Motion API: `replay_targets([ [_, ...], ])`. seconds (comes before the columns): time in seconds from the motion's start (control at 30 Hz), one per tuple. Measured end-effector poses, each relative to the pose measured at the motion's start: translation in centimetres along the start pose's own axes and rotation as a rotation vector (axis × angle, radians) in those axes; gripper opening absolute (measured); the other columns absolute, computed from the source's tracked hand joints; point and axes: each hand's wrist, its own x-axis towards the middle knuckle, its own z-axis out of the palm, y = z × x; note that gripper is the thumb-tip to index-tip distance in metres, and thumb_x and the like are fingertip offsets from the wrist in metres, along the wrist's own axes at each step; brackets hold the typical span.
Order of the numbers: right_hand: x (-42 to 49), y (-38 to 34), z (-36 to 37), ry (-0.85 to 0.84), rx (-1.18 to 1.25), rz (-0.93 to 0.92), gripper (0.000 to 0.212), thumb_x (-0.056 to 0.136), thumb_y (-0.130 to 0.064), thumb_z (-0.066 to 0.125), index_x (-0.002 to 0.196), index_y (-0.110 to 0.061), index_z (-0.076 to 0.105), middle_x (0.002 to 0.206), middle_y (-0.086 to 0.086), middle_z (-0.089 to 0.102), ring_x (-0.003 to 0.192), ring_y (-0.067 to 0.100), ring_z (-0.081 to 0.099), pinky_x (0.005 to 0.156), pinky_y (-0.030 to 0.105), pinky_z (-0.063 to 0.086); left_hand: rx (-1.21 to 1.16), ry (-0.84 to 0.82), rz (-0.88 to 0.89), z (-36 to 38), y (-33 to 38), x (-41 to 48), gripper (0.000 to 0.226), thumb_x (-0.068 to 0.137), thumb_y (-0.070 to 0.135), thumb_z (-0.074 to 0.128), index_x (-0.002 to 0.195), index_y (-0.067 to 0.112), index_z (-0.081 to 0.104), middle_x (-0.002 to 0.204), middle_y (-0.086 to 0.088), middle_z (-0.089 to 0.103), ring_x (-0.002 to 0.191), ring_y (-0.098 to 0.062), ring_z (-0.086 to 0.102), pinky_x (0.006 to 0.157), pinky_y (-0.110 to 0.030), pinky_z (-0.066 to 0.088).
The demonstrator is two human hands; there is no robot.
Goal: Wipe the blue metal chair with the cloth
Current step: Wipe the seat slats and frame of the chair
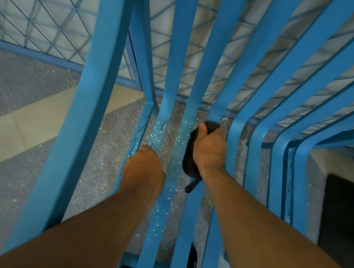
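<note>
The blue metal chair fills the head view, its flat slats running from the top down to a bend near the middle. White specks and thin brown debris lie on the slats near the bend. My right hand grips a dark cloth and presses it against one slat at the bend, thumb on top. A dark strap of the cloth hangs below the wrist. My left hand curls around a slat to the left of the cloth, fingers hidden behind the metal.
A blue wire-mesh panel stands behind the chair at the top. Speckled grey and beige floor shows between the slats. A dark rectangular object sits at the lower right.
</note>
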Motion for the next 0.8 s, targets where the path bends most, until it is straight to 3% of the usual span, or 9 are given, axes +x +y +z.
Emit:
replay_targets([
  [0.13, -3.7, 1.8, 0.0, -0.002, -0.062, 0.027, 0.05, 0.099, -0.053, 0.038, 0.12, -0.008, 0.044, 0.101, 0.009, 0.061, 0.08, 0.022, 0.055, 0.066, 0.033, 0.048, 0.018, -0.002, 0.001, -0.2, 0.2, 0.0, 0.02, 0.097, 0.017, 0.053, 0.114, 0.005, 0.052, 0.1, -0.013, 0.064, 0.088, -0.028, 0.065, 0.073, -0.037, 0.059],
  [0.33, -10.0, 5.1, 0.0, -0.034, -0.118, 0.045, 0.043, 0.098, -0.052, 0.037, 0.12, -0.015, 0.04, 0.101, 0.005, 0.058, 0.089, 0.026, 0.06, 0.072, 0.038, 0.051, 0.019, 0.025, 0.014, -0.1, -0.1, -0.1, 0.019, 0.097, 0.015, 0.051, 0.111, 0.004, 0.056, 0.1, -0.014, 0.064, 0.088, -0.03, 0.065, 0.063, -0.034, 0.052],
  [0.47, -14.1, 7.3, 0.0, -0.083, -0.083, 0.113, 0.041, 0.097, -0.048, 0.043, 0.128, -0.021, 0.037, 0.111, 0.002, 0.06, 0.092, 0.02, 0.062, 0.074, 0.034, 0.053, 0.056, 0.031, 0.024, -0.2, 0.0, -0.6, 0.022, 0.099, 0.018, 0.051, 0.115, 0.002, 0.056, 0.105, -0.015, 0.065, 0.092, -0.031, 0.065, 0.062, -0.031, 0.046],
  [0.57, -15.9, 8.0, -0.1, -0.09, -0.086, 0.114, 0.045, 0.096, -0.042, 0.048, 0.132, -0.019, 0.035, 0.115, 0.005, 0.06, 0.094, 0.024, 0.063, 0.073, 0.033, 0.052, 0.042, 0.009, -0.003, -0.4, -0.4, -1.1, 0.024, 0.099, 0.02, 0.051, 0.115, 0.002, 0.059, 0.108, -0.015, 0.065, 0.095, -0.031, 0.065, 0.069, -0.034, 0.05],
  [0.63, -15.9, 8.1, -0.3, -0.089, -0.093, 0.114, 0.043, 0.096, -0.039, 0.049, 0.13, -0.016, 0.036, 0.11, 0.005, 0.062, 0.091, 0.024, 0.063, 0.074, 0.035, 0.053, -0.002, -0.005, -0.04, -0.2, -1.3, -2.2, 0.026, 0.099, 0.025, 0.051, 0.113, 0.004, 0.057, 0.109, -0.014, 0.064, 0.096, -0.032, 0.063, 0.069, -0.037, 0.049],
  [0.73, -14.9, 7.5, -0.5, -0.096, -0.089, 0.111, 0.035, 0.098, -0.04, 0.048, 0.118, -0.012, 0.04, 0.087, -0.002, 0.055, 0.072, 0.013, 0.054, 0.064, 0.029, 0.045, -0.108, -0.017, -0.068, 0.9, -3.5, -4.7, 0.021, 0.098, 0.03, 0.05, 0.106, 0.01, 0.051, 0.1, -0.01, 0.062, 0.083, -0.027, 0.061, 0.06, -0.032, 0.047],
  [0.8, -14.5, 7.2, -0.4, -0.079, -0.104, 0.093, 0.04, 0.098, -0.045, 0.045, 0.116, -0.01, 0.041, 0.089, 0.0, 0.055, 0.079, 0.019, 0.058, 0.065, 0.029, 0.043, -0.128, 0.0, -0.085, 1.5, -4.9, -5.9, 0.021, 0.098, 0.03, 0.049, 0.106, 0.01, 0.052, 0.094, -0.008, 0.061, 0.078, -0.024, 0.061, 0.059, -0.033, 0.05],
])
